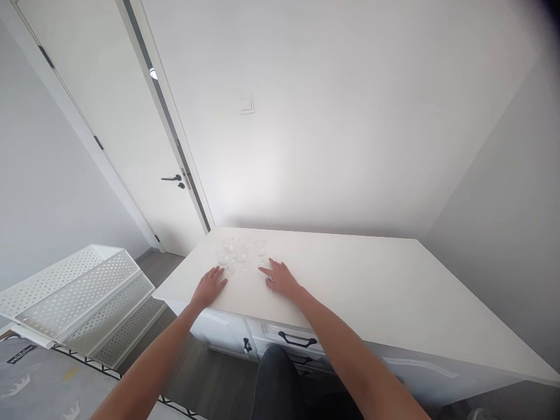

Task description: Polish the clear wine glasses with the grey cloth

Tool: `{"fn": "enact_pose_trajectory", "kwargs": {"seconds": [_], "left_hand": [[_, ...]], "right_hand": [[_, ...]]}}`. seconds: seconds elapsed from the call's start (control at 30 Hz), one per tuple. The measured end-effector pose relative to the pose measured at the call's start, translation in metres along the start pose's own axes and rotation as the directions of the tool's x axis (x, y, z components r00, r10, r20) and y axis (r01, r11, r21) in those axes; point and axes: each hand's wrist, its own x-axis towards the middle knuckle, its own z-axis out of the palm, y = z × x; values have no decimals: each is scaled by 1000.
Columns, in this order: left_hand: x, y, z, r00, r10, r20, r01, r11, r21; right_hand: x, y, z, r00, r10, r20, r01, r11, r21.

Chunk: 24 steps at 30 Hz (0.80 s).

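Note:
Several clear stemmed glasses (242,253) stand close together near the left end of a white cabinet top (350,286). My left hand (210,286) lies open on that surface, its fingertips at the base of the front-left glass (223,255); whether they touch it I cannot tell. On the other side of the group, my right hand (280,277) rests with fingers spread, just in front of the right-hand glass (261,248). Neither hand holds anything. The glasses are so transparent that their edges partly blend into the white top.
Below the top are white drawers with a black handle (297,339). A white perforated rack (79,291) stands on the left, beside a grey patterned cloth (39,379). Behind are a wall with a light switch (247,105) and a door (109,116) slightly ajar.

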Motion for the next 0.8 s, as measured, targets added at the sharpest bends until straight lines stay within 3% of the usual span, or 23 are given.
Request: {"fn": "enact_pose_trajectory", "kwargs": {"seconds": [0.13,0.2,0.27,0.37,0.43,0.5,0.57,0.67,0.73,0.8], "left_hand": [[-1,0,-1,997,10,-75,-12,1000,-18],[-8,2,-1,985,-26,-173,24,1000,-14],[-22,8,1,946,-75,-316,70,997,-25],[-56,34,8,887,-71,-457,27,995,-101],[-77,62,16,907,-63,-417,-36,974,-225],[-88,97,23,953,-83,-291,-39,920,-389],[-85,132,27,983,-83,-161,-12,857,-516],[-57,174,30,985,-163,-47,94,756,-648],[-33,194,33,969,-242,40,198,678,-707],[-12,209,38,952,-294,87,262,632,-730]], "right_hand": [[-50,38,-13,983,26,-180,-20,999,34],[-75,63,-25,929,163,-332,-105,977,184],[-97,87,-39,825,373,-425,-151,870,469],[-118,113,-55,764,501,-406,-134,739,660],[-125,121,-61,742,545,-389,-90,658,748],[-127,123,-63,718,588,-372,-39,567,823],[-129,121,-65,713,620,-327,17,452,892],[-132,115,-69,720,651,-240,111,233,966],[-134,113,-71,709,661,-244,132,216,967],[-134,111,-71,703,647,-295,95,326,941]]}}
